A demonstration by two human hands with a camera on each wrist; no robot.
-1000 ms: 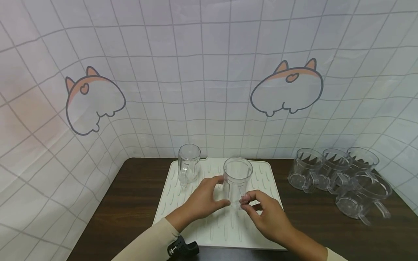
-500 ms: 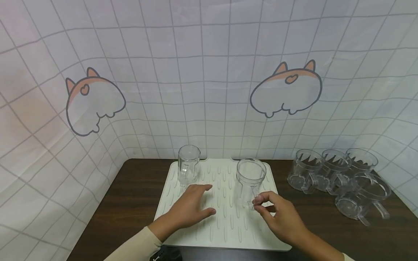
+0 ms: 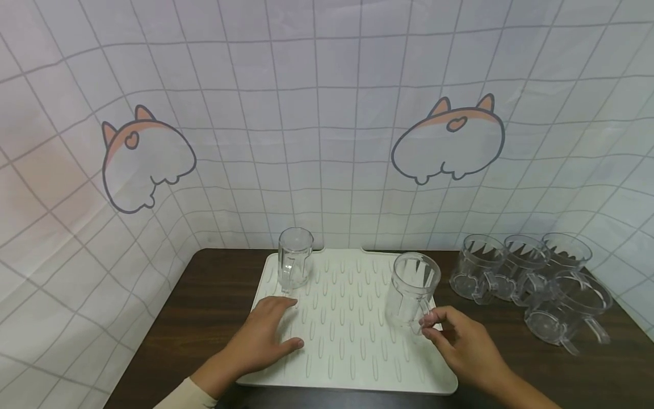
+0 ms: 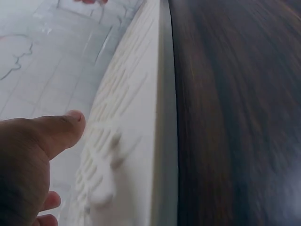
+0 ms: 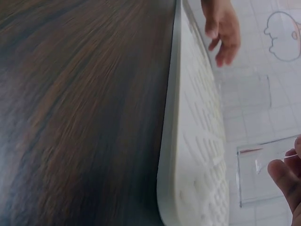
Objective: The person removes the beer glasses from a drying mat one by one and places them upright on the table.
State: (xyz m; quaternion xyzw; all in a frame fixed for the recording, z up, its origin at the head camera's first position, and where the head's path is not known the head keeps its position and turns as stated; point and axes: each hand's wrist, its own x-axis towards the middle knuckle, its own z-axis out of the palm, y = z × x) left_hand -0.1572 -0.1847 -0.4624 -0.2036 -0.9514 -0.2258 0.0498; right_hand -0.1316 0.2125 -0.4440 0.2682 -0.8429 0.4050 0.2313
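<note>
My right hand [image 3: 467, 341] pinches the handle of a clear mug [image 3: 414, 289], which is upright over the right part of the white ridged mat [image 3: 352, 352]. In the right wrist view, a narrow gap seems to show between this mug's base and the mat. A second clear mug [image 3: 295, 258] stands upright at the mat's back left. My left hand [image 3: 255, 335] hovers around the mat's left edge, thumb and fingers spread apart, holding nothing. The left wrist view shows its thumb [image 4: 61, 132] near the mat's ridges.
Several clear mugs stand together on the dark wooden table [image 3: 174, 335] to the right of the mat, including a back-row mug [image 3: 477, 267] and a front mug [image 3: 567, 307] with its handle toward me. A tiled-pattern sheet [image 3: 327, 142] hangs behind and at both sides.
My right hand has carried the mug rightward across the mat. My left hand has come away from that mug and moved left toward the mat's edge.
</note>
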